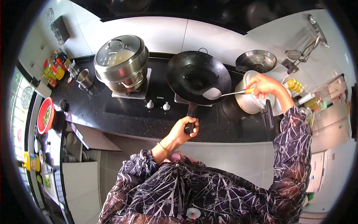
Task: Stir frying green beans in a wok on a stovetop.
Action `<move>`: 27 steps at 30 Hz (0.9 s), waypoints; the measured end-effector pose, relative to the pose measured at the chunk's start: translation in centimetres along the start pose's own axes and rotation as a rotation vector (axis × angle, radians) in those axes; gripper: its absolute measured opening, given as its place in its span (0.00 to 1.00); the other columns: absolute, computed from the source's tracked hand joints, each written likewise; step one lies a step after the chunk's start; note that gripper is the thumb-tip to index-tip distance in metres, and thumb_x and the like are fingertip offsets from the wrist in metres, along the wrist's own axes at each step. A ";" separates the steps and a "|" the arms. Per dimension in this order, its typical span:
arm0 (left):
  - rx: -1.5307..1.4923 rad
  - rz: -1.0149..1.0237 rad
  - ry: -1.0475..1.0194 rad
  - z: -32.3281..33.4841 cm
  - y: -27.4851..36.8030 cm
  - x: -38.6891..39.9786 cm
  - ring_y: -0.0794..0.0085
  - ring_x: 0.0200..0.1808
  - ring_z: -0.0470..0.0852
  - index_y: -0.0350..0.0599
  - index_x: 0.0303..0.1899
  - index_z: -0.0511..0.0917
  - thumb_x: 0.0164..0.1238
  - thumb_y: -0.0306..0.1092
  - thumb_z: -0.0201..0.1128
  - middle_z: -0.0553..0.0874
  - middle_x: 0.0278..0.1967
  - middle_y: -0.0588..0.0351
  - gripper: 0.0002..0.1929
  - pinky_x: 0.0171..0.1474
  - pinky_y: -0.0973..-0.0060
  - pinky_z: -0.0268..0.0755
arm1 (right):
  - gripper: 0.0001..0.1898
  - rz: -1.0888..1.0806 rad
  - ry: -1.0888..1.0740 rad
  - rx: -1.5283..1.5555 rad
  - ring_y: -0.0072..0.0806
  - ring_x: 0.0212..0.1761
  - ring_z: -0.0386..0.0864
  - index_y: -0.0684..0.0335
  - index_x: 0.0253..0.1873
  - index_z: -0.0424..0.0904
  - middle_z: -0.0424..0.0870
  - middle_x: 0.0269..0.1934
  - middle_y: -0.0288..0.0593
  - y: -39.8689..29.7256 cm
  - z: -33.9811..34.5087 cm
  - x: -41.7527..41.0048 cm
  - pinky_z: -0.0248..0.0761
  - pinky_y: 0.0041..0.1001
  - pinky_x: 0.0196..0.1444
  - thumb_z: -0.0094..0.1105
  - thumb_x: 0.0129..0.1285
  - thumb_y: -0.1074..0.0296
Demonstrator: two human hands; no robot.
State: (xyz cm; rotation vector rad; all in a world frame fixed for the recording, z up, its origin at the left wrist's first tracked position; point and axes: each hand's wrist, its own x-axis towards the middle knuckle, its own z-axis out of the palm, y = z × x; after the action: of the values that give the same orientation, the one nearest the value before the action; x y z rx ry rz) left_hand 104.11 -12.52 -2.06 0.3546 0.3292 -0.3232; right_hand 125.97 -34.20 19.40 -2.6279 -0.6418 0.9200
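A black wok sits on the right burner of the built-in gas hob, its dark inside glossy. My left hand is wrapped around the end of the wok's handle. In my right hand is a metal wok spatula, gripped by its wooden handle. The spatula's blade is over the near right part of the wok; whether it touches the metal I cannot tell. Beneath my right forearm and hand stands a pressure cooker, partly hidden, with its black handle pointing towards me.
A lidded steel steamer pot occupies the left burner. Against the back wall leans a round metal lid. Left along the counter are a steel cup, sauce bottles and a red basket of greens. A cabinet door hangs open below.
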 end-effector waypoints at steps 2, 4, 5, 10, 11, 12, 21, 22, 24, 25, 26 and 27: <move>-0.001 0.029 0.022 0.1 -0.6 -0.4 0.72 0.22 0.71 0.35 0.41 0.70 0.57 0.34 0.58 0.76 0.28 0.55 0.14 0.20 0.78 0.61 | 0.20 -0.030 -0.058 -0.015 0.24 0.18 0.77 0.68 0.46 0.79 0.81 0.27 0.44 0.5 -0.6 1.2 0.69 0.23 0.17 0.58 0.43 0.80; 0.019 0.059 0.049 0.1 -1.0 -0.8 0.72 0.22 0.72 0.35 0.40 0.71 0.60 0.37 0.56 0.77 0.28 0.54 0.14 0.19 0.79 0.62 | 0.18 -0.058 -0.065 -0.054 0.24 0.18 0.77 0.68 0.46 0.79 0.82 0.27 0.44 1.0 -0.1 3.1 0.69 0.23 0.16 0.59 0.45 0.79; 0.009 0.077 0.062 0.1 -1.3 -1.2 0.72 0.22 0.72 0.35 0.40 0.71 0.60 0.37 0.56 0.77 0.28 0.54 0.14 0.19 0.79 0.62 | 0.17 -0.116 -0.038 -0.063 0.24 0.18 0.77 0.69 0.46 0.79 0.82 0.26 0.44 1.3 1.2 4.0 0.69 0.24 0.16 0.60 0.46 0.78; 0.018 0.203 0.269 1.1 -2.9 -3.8 0.63 0.27 0.79 0.41 0.37 0.73 0.63 0.44 0.57 0.80 0.29 0.50 0.14 0.26 0.74 0.70 | 0.14 -0.178 0.145 0.234 0.23 0.19 0.77 0.63 0.45 0.80 0.81 0.25 0.41 6.0 9.6 9.4 0.71 0.24 0.16 0.61 0.51 0.76; 0.051 0.246 0.317 1.2 -3.3 -4.6 0.62 0.30 0.80 0.42 0.39 0.73 0.64 0.45 0.56 0.81 0.30 0.50 0.15 0.30 0.73 0.72 | 0.14 -0.239 0.200 0.282 0.22 0.19 0.77 0.62 0.46 0.80 0.81 0.24 0.41 6.8 11.1 10.2 0.71 0.24 0.16 0.61 0.52 0.75; 0.021 0.228 0.272 0.4 -3.5 -5.6 0.60 0.34 0.82 0.43 0.40 0.73 0.66 0.46 0.54 0.82 0.31 0.51 0.15 0.35 0.72 0.73 | 0.14 -0.253 0.237 0.292 0.23 0.19 0.78 0.61 0.46 0.80 0.81 0.24 0.42 6.5 12.2 10.4 0.71 0.24 0.17 0.62 0.51 0.74; -0.249 0.374 0.437 -7.7 -11.1 -12.6 0.60 0.35 0.82 0.41 0.39 0.75 0.65 0.42 0.56 0.84 0.33 0.49 0.12 0.37 0.71 0.74 | 0.17 -0.479 0.492 0.361 0.38 0.39 0.83 0.60 0.48 0.78 0.82 0.36 0.52 7.2 16.1 14.7 0.73 0.30 0.40 0.64 0.50 0.71; -0.255 0.385 0.435 -8.3 -11.8 -13.6 0.60 0.35 0.82 0.41 0.39 0.75 0.65 0.42 0.56 0.84 0.33 0.49 0.12 0.37 0.71 0.74 | 0.18 -0.482 0.491 0.326 0.38 0.39 0.83 0.60 0.48 0.78 0.82 0.36 0.52 6.4 15.6 14.1 0.73 0.30 0.40 0.64 0.50 0.71; -0.318 0.448 0.507 -9.4 -13.0 -15.6 0.59 0.35 0.83 0.40 0.40 0.76 0.63 0.40 0.57 0.84 0.33 0.49 0.13 0.37 0.71 0.75 | 0.18 -0.532 0.551 0.221 0.38 0.38 0.83 0.60 0.49 0.78 0.83 0.36 0.51 5.3 14.6 13.3 0.73 0.29 0.40 0.63 0.49 0.72; -0.324 0.455 0.500 -10.0 -13.6 -16.5 0.59 0.35 0.83 0.40 0.40 0.76 0.63 0.40 0.57 0.84 0.33 0.49 0.13 0.37 0.71 0.75 | 0.19 -0.537 0.555 0.216 0.38 0.38 0.83 0.60 0.49 0.78 0.83 0.36 0.51 5.3 13.9 12.7 0.73 0.29 0.41 0.63 0.49 0.72; -0.351 0.494 0.516 -10.6 -14.1 -17.4 0.59 0.35 0.83 0.39 0.40 0.76 0.62 0.40 0.57 0.84 0.33 0.49 0.13 0.36 0.71 0.76 | 0.19 -0.567 0.562 0.215 0.38 0.38 0.83 0.59 0.49 0.78 0.83 0.36 0.51 5.5 13.2 12.5 0.73 0.29 0.41 0.64 0.48 0.72; -0.379 0.536 0.537 -11.0 -14.7 -18.4 0.59 0.35 0.83 0.39 0.41 0.76 0.62 0.39 0.58 0.84 0.33 0.49 0.13 0.36 0.71 0.76 | 0.20 -0.600 0.566 0.219 0.38 0.38 0.83 0.59 0.49 0.78 0.83 0.37 0.51 5.5 12.6 12.4 0.73 0.28 0.42 0.64 0.48 0.73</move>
State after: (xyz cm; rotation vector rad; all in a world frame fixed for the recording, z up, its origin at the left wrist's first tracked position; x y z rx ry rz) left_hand 79.49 -16.69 -9.22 0.1383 0.7877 0.3700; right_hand 128.23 -31.39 1.24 -2.1370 -1.0080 0.0583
